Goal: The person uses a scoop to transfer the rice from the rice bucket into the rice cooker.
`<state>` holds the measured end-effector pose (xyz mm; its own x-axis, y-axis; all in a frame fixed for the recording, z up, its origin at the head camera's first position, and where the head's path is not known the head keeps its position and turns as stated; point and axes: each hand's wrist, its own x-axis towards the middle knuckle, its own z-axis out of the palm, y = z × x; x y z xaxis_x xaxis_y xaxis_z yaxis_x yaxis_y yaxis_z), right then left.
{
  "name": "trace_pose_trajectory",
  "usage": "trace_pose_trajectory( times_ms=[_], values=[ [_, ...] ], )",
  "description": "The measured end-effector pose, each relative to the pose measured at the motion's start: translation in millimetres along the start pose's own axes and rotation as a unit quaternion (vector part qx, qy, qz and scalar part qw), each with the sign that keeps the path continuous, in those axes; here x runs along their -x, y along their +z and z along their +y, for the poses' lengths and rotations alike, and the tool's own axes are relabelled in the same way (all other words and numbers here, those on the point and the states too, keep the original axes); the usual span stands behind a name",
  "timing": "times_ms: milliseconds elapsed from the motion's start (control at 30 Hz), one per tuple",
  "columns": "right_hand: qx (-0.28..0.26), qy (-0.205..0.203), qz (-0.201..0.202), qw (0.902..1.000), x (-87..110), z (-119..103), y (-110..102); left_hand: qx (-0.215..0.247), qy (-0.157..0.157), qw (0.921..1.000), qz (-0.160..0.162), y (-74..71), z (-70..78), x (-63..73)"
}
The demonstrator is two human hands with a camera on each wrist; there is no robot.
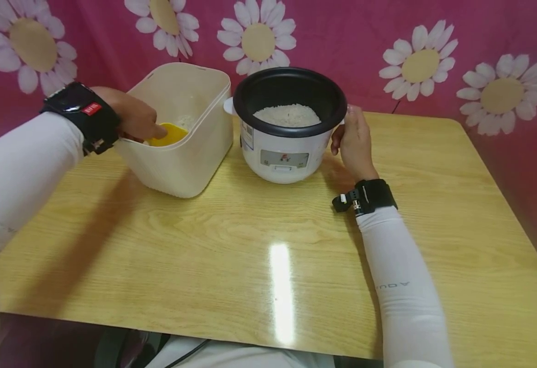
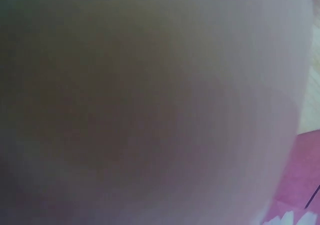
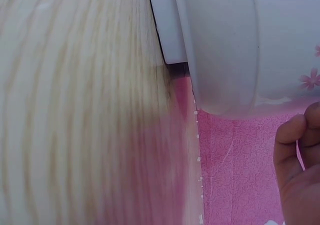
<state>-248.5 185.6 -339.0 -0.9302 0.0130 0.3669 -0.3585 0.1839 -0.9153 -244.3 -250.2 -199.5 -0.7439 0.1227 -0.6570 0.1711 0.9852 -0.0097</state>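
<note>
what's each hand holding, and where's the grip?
Left hand grips a yellow scoop by its near end, inside the cream bin. Right hand holds the rice cooker by its right side.

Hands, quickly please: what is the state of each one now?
Left hand: inside the cream container, gripping a yellow scoop.
Right hand: fingers curled on the side of the rice cooker.

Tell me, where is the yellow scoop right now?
In the head view, the scoop is inside the cream bin, held by the left hand, left of the rice cooker.
</note>
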Motion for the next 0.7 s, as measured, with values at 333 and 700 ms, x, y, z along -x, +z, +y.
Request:
trace_pose_trajectory(
  times_ms=[333,700],
  values=[
    [-0.002,-0.011,0.0,0.9999,-1.1,2,-1,0.0,0.003,0.9999,-0.011,-15.8,-3.1,11.3],
    [-0.001,-0.012,0.004,0.9999,-1.2,3,0,0.051,-0.003,0.9979,-0.04,-18.0,-14.2,17.6]
  ],
)
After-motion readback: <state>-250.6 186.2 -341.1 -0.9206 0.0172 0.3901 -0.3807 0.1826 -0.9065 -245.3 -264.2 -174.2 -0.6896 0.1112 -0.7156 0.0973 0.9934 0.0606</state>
